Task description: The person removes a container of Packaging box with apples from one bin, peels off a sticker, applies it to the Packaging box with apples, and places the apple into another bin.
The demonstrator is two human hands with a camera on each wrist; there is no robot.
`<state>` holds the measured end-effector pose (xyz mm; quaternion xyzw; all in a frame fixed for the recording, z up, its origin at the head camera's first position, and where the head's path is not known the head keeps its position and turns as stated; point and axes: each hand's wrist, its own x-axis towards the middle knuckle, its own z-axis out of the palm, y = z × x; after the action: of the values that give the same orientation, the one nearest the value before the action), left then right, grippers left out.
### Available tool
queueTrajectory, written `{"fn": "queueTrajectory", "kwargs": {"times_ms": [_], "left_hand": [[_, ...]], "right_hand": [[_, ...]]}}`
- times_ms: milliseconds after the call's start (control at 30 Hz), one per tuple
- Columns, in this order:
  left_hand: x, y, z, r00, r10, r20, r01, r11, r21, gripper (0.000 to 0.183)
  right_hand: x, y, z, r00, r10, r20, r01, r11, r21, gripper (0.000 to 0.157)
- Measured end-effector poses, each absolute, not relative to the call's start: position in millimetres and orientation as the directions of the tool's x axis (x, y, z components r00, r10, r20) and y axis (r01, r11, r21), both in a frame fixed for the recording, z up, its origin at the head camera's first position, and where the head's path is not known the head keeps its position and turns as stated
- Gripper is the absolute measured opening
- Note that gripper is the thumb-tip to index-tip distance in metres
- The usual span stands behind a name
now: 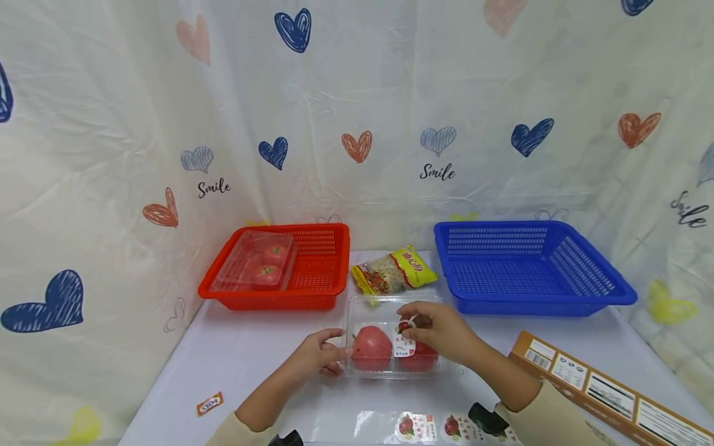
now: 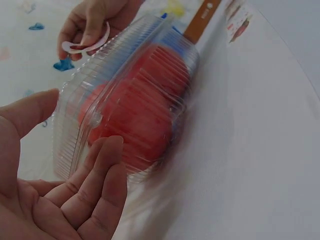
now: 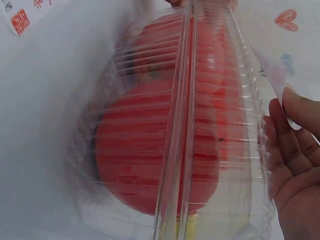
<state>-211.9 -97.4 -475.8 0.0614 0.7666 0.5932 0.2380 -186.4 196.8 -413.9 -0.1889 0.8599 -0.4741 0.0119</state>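
A lidded clear plastic container (image 1: 361, 314) with two red tomatoes (image 1: 372, 348) lies on the table in front of me. At its left side is my left hand (image 1: 318, 359), fingertips right at the edge; in the left wrist view the thumb stands apart from the loosely extended fingers (image 2: 112, 170). Over the lid, my right hand (image 1: 443, 328) pinches a white sticker (image 1: 404, 345) with a red fruit picture between thumb and fingers. The sticker curls in the left wrist view, and in the right wrist view it stands out from the lid.
A red basket (image 1: 279, 303) at back left holds another clear box of tomatoes (image 1: 266, 272). A blue basket (image 1: 535, 308) stands at back right, with a yellow food packet (image 1: 396, 271) between them. A brown carton (image 1: 608, 393), a small orange packet (image 1: 209, 404) and a sticker sheet (image 1: 362, 424) lie nearer.
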Motion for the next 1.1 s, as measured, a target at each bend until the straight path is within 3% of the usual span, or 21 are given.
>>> {"fn": "queueTrajectory", "kwargs": {"times_ms": [767, 1100], "left_hand": [[-210.9, -97.4, -478.1, -0.876, 0.379, -0.299, -0.197, 0.285, 0.938, 0.073], [-210.4, -99.1, -476.4, -0.869, 0.410, -0.277, -0.181, 0.259, 0.949, 0.071]], "right_hand": [[-213.6, 190.5, -426.6, -0.956, -0.284, 0.068, -0.207, 0.493, -0.845, 0.035], [-211.4, 193.1, -430.8, -0.896, -0.408, 0.174, -0.393, 0.548, -0.739, 0.038]]}}
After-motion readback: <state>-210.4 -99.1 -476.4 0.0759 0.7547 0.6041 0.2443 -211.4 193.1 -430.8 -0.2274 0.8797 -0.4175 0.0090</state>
